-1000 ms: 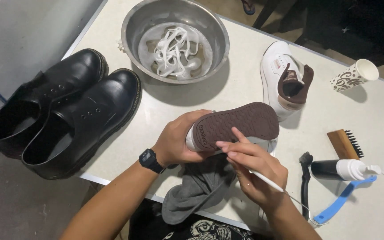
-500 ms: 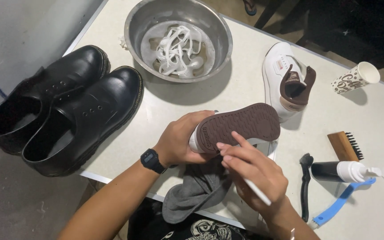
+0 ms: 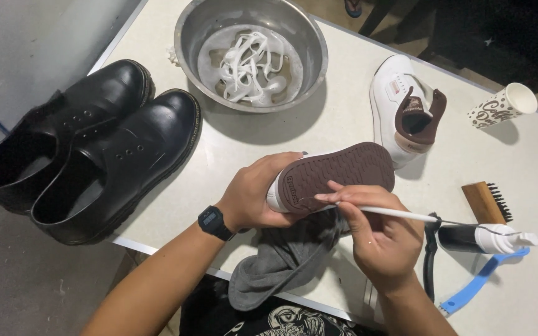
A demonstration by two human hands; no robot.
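- Head view: the left hand is wrapped around the heel end of a white sneaker, held sole-up just above the near part of the table.
- The sneaker's brown ridged sole faces the camera; its long axis runs left to right, heel at the left in the palm, toe to the right and tilted slightly away.
- The right hand has its fingers pressed together, pinching a thin white stick-like tool whose tip meets the sole's near edge.
- A grey cloth lies under both hands, hanging over the table's edge.
- A black wristwatch sits on the left wrist.
- The matching white sneaker lies upright behind, brown lining showing.
- A paper cup, white with dark print, lies tipped at far right.
- A steel bowl holds white laces in water.
- Two black leather shoes stand at left.
- A wooden brush, a black bottle with white cap and a blue-handled brush lie at right.
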